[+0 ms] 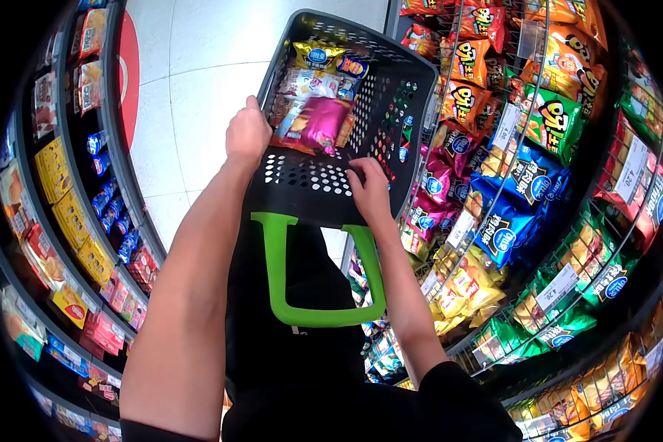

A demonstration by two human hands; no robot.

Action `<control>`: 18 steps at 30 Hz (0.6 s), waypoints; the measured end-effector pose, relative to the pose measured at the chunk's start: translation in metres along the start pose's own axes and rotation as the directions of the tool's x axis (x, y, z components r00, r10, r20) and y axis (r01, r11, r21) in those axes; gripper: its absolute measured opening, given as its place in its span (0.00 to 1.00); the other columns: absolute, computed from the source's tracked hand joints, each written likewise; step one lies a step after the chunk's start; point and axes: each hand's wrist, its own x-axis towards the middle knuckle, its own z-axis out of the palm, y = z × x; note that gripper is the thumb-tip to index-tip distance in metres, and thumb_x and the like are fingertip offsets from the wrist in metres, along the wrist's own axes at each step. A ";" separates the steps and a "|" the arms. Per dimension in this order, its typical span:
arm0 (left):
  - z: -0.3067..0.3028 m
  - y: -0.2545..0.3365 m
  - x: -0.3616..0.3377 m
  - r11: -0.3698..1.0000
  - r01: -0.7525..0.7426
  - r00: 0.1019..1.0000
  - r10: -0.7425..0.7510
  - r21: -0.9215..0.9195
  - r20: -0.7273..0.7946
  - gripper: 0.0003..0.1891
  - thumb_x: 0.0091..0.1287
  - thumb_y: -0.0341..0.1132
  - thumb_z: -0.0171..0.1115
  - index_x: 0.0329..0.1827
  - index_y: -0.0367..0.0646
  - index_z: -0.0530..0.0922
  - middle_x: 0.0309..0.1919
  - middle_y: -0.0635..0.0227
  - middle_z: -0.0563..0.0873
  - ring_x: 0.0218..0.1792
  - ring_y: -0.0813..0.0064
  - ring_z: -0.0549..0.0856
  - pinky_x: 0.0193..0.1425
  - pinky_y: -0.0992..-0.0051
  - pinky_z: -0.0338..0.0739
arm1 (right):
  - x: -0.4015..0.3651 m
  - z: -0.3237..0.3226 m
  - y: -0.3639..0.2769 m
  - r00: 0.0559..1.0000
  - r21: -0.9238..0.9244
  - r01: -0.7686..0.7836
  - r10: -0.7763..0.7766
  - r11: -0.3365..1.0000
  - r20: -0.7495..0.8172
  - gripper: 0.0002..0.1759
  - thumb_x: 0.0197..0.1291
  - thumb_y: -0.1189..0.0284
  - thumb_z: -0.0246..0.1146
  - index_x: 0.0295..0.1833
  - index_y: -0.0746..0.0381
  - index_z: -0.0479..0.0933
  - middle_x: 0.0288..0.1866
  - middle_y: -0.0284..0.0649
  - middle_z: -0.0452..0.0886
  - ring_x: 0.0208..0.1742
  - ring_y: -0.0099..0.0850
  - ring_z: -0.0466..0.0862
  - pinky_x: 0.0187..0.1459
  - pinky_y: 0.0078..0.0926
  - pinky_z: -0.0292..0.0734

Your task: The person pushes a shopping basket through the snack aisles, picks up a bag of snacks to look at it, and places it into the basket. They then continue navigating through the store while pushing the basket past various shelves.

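Observation:
A dark grey shopping basket [401,51] with perforated walls is in front of me, its green handle [324,317] hanging toward my body. My left hand [247,134] is closed round the basket's left rim. Over the near part of the basket, my right hand [370,188] has its fingers bent, with no item visible in them; its arm crosses the rim. Inside lie a pink snack bag [325,125], a yellow bag [317,56], a whitish packet [307,84] and other packets, grouped at the far left.
Wire racks on the right hold orange bags [468,60], blue bags [504,228], green bags [556,121] and yellow bags [468,295], with price tags. Curved-looking shelves on the left carry yellow boxes [72,217] and small blue packs [112,214]. Pale tiled floor [191,96] lies between them.

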 end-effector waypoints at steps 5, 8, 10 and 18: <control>0.001 0.001 -0.001 1.000 0.000 1.000 0.000 -0.018 -0.002 0.10 0.70 0.33 0.55 0.46 0.34 0.73 0.32 0.39 0.85 0.37 0.38 0.85 0.44 0.48 0.80 | -0.034 -0.035 0.021 0.675 -0.524 -0.128 -0.313 0.842 -0.668 0.39 0.52 0.75 0.73 0.68 0.67 0.65 0.62 0.58 0.74 0.63 0.52 0.75 0.64 0.43 0.69; 0.001 0.001 -0.002 1.000 -0.009 1.000 0.009 0.021 -0.014 0.09 0.69 0.32 0.57 0.45 0.35 0.74 0.32 0.43 0.86 0.36 0.42 0.87 0.43 0.50 0.82 | -0.024 -0.042 0.033 0.738 -0.131 -0.088 -0.024 0.987 -0.675 0.30 0.55 0.71 0.72 0.62 0.69 0.73 0.51 0.56 0.82 0.51 0.47 0.84 0.54 0.38 0.77; 0.003 0.000 -0.001 1.000 -0.019 1.000 0.020 0.023 -0.024 0.09 0.69 0.32 0.57 0.45 0.35 0.74 0.32 0.42 0.86 0.36 0.42 0.87 0.43 0.50 0.82 | -0.007 -0.041 0.041 0.761 -0.014 -0.326 0.254 0.945 -0.596 0.21 0.59 0.64 0.71 0.51 0.70 0.81 0.35 0.50 0.87 0.35 0.44 0.88 0.42 0.37 0.81; -0.001 0.004 -0.003 0.998 0.013 0.999 -0.012 0.062 -0.031 0.11 0.66 0.33 0.59 0.46 0.35 0.74 0.35 0.41 0.86 0.39 0.41 0.86 0.45 0.49 0.80 | 0.002 -0.046 0.062 0.700 -0.001 -0.362 0.271 0.932 -0.661 0.22 0.57 0.57 0.69 0.42 0.69 0.83 0.34 0.53 0.87 0.38 0.51 0.87 0.43 0.44 0.80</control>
